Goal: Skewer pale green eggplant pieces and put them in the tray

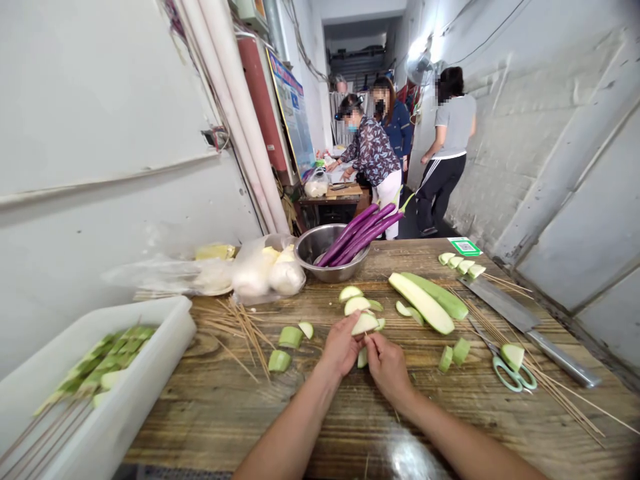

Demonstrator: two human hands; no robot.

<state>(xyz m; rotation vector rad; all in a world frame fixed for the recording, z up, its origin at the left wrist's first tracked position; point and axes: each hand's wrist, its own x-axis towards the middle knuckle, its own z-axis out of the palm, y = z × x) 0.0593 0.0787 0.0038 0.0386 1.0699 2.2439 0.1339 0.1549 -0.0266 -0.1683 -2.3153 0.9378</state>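
Observation:
My left hand (341, 347) is closed on a pale half-round zucchini slice (365, 324) with a green rind. Close beside it, my right hand (387, 367) pinches a thin wooden skewer at the lower edge of that slice; most of the skewer is hidden by the fingers. More cut slices (357, 305) lie on the table just beyond my hands. To the left sit green chunks (291, 337), and to the right two smaller pieces (461, 351). A zucchini split lengthwise (423, 303) lies farther back, its pale cut face showing.
A steel bowl (333, 272) holds long purple eggplants (363, 233). Loose skewers (245, 333) lie left. A white bin (165, 327) holds skewered green pieces. At right are a cleaver (530, 327), scissors (510, 373) and a filled skewer (463, 265). Several people (383, 143) stand beyond the table.

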